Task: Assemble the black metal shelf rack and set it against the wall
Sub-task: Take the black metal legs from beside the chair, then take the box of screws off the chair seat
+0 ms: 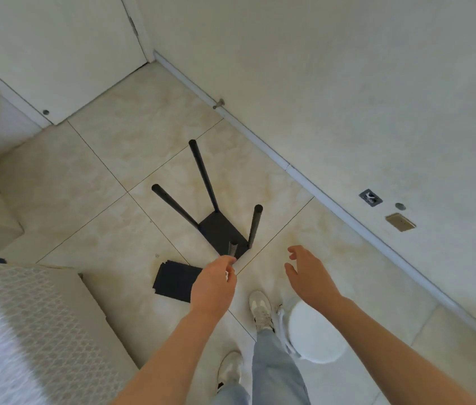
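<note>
A black metal shelf plate (221, 231) lies flat on the tiled floor with black poles standing up from its corners. Three poles rise free: a far one (203, 174), a left one (174, 206) and a right one (255, 226). My left hand (214, 285) pinches the top of the nearest pole (232, 249). My right hand (308, 274) hovers to the right of the rack with its fingers spread, holding nothing. A stack of further black shelf plates (174, 279) lies on the floor just left of my left hand.
The white wall (347, 83) and its baseboard (260, 141) run diagonally behind the rack. A door stop (218, 104) juts from the baseboard. A cardboard box with white padding (26, 331) fills the lower left. A white round stool (315, 331) stands by my shoes (261, 309).
</note>
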A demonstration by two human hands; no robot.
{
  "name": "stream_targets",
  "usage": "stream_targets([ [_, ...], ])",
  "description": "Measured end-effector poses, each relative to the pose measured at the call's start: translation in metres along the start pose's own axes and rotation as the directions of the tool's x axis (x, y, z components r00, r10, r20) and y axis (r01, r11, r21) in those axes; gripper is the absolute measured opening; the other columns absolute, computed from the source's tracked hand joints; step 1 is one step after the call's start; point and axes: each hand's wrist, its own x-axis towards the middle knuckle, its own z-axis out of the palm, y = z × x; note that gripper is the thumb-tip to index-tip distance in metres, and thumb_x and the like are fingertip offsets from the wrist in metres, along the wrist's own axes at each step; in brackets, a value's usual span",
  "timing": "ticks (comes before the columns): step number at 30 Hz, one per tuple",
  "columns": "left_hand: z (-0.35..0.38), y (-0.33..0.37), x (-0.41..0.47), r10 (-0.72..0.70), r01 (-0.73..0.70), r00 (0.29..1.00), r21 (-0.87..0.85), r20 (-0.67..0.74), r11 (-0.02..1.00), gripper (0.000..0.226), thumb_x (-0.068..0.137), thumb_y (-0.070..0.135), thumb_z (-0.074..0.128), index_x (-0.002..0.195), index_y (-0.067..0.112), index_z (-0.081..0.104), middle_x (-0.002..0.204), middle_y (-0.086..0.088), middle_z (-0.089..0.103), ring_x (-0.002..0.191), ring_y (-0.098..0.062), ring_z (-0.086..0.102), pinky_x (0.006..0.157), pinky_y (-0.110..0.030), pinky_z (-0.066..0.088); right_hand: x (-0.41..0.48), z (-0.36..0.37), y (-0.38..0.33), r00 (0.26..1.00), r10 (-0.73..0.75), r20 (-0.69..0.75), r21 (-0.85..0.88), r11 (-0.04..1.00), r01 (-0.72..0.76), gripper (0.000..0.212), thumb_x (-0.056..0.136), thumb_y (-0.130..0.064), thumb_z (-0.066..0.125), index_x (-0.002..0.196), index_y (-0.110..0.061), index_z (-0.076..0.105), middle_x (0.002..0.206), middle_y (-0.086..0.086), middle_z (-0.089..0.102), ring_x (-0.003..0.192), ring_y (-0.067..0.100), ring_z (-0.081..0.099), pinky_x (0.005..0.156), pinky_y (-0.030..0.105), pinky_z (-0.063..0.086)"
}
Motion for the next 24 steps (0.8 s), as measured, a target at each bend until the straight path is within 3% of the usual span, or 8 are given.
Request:
stream_targets([
  [6, -0.021, 0.016, -0.061, 0.262, -0.269, 0.963, 0.237, 0.059, 0.934, 0.034, 0.105, 0.025, 0.048, 0.138, 0.025, 0.055, 0.098, 0.010, 0.055, 0.090, -0.011, 0.059, 0.080, -0.030, 0.056, -0.104, 0.004, -0.002, 0.983, 0.075, -0.168, 0.070, 0.996, -0.064, 0.038, 0.103, -0.025, 0.044, 0.139, -0.015, 0.042, 0.134, 0.002, 0.054, 0.121, 0.017, 0.052, 0.096, 0.024, 0.041],
  [10, -0.029, 0.027, -0.105, 0.429, -0.440, 0.896, 0.348, 0.112, 0.828, 0.034, 0.104, 0.027, 0.050, 0.138, 0.022, 0.056, 0.109, 0.004, 0.065, 0.100, -0.012, 0.060, 0.082, -0.027, 0.056, -0.180, 0.021, 0.010, 0.951, 0.176, -0.253, 0.147, 0.979, -0.142, 0.038, 0.103, -0.026, 0.043, 0.140, -0.016, 0.041, 0.134, 0.000, 0.054, 0.123, 0.017, 0.049, 0.096, 0.025, 0.041],
  [13, -0.021, 0.034, -0.141, 0.511, -0.536, 0.843, 0.363, 0.171, 0.762, 0.034, 0.103, 0.026, 0.052, 0.136, 0.022, 0.058, 0.109, 0.005, 0.067, 0.098, -0.010, 0.061, 0.079, -0.026, 0.055, -0.240, 0.036, 0.029, 0.915, 0.279, -0.291, 0.203, 0.953, -0.226, 0.039, 0.103, -0.028, 0.042, 0.141, -0.018, 0.040, 0.135, -0.002, 0.052, 0.125, 0.015, 0.047, 0.093, 0.022, 0.039],
  [17, 0.002, 0.046, -0.181, 0.585, -0.650, 0.759, 0.388, 0.286, 0.653, 0.035, 0.103, 0.028, 0.051, 0.138, 0.025, 0.056, 0.111, 0.008, 0.067, 0.097, -0.007, 0.059, 0.081, -0.025, 0.055, -0.307, 0.048, 0.062, 0.839, 0.420, -0.345, 0.266, 0.901, -0.342, 0.042, 0.103, -0.030, 0.043, 0.144, -0.019, 0.038, 0.139, -0.002, 0.051, 0.129, 0.016, 0.046, 0.100, 0.024, 0.039],
  [20, 0.023, 0.056, -0.209, 0.617, -0.727, 0.687, 0.384, 0.385, 0.569, 0.036, 0.104, 0.028, 0.050, 0.140, 0.026, 0.055, 0.118, 0.008, 0.066, 0.105, -0.009, 0.061, 0.088, -0.026, 0.052, -0.352, 0.057, 0.086, 0.768, 0.524, -0.368, 0.318, 0.847, -0.425, 0.043, 0.104, -0.030, 0.042, 0.144, -0.018, 0.037, 0.138, -0.001, 0.051, 0.127, 0.016, 0.047, 0.098, 0.024, 0.040],
  [24, 0.057, 0.079, -0.243, 0.654, -0.822, 0.569, 0.371, 0.498, 0.432, 0.037, 0.105, 0.031, 0.046, 0.141, 0.028, 0.052, 0.124, 0.011, 0.064, 0.110, -0.006, 0.058, 0.086, -0.023, 0.053, -0.413, 0.072, 0.118, 0.660, 0.646, -0.383, 0.436, 0.757, -0.487, 0.041, 0.103, -0.029, 0.043, 0.142, -0.018, 0.039, 0.136, -0.001, 0.052, 0.126, 0.016, 0.047, 0.096, 0.025, 0.041],
])
